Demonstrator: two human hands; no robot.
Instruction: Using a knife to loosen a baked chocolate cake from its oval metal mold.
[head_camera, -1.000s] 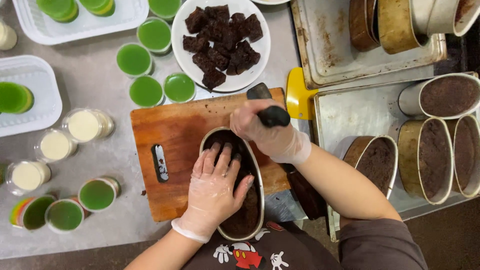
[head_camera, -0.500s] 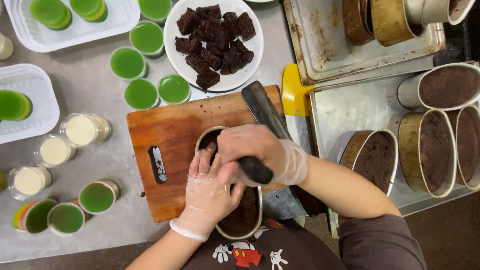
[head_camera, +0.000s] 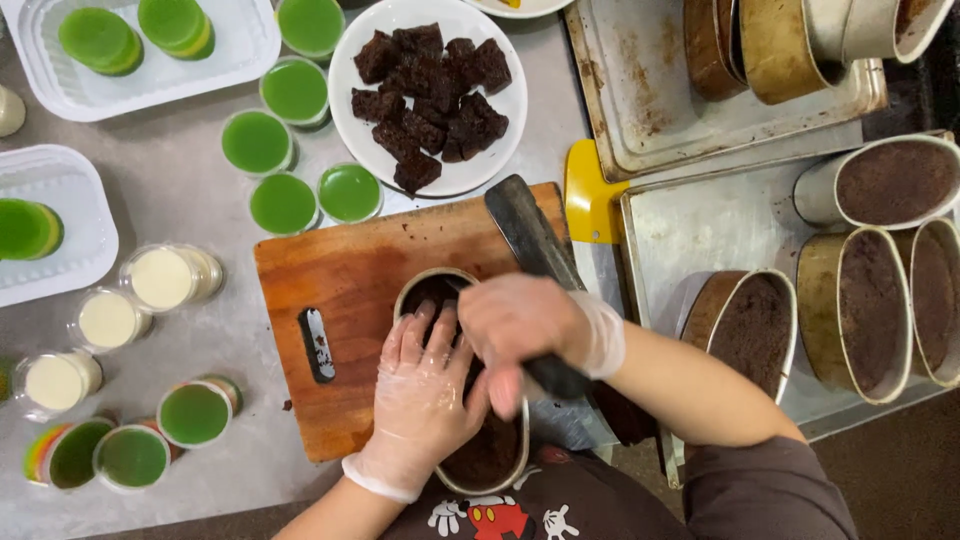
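1. At the left of the bench (head_camera: 180, 190), small lidded cups of green jelly (head_camera: 257, 142) and cream-coloured cups (head_camera: 108, 319) are sitting well apart from the work; nothing there is being touched.
2. The wooden cutting board (head_camera: 340, 290) is carrying an oval metal cake tin (head_camera: 432, 288) that is lying lengthwise, its near end reaching past the board's near edge towards the person's body.
3. The left hand (head_camera: 425, 395), gloved, is lying flat and spread over the dark cake in the tin, fingers pointing far, pressing down rather than gripping.
4. The right hand (head_camera: 520, 325), also gloved, is closing tightly around the dark handle of a large knife (head_camera: 530, 235); the blade is pointing far and a little left, just beside the tin's right wall.
5. Judged from this, loosening the cake is going best with the blade kept hard against the tin wall and the flat hand holding the tin from turning, fingertips staying clear of the edge.
6. The right forearm is coming in from the right, wrist bent over the tin.
7. Farther right, trays (head_camera: 720, 215) are holding more oval tins of brown cake (head_camera: 868, 310).
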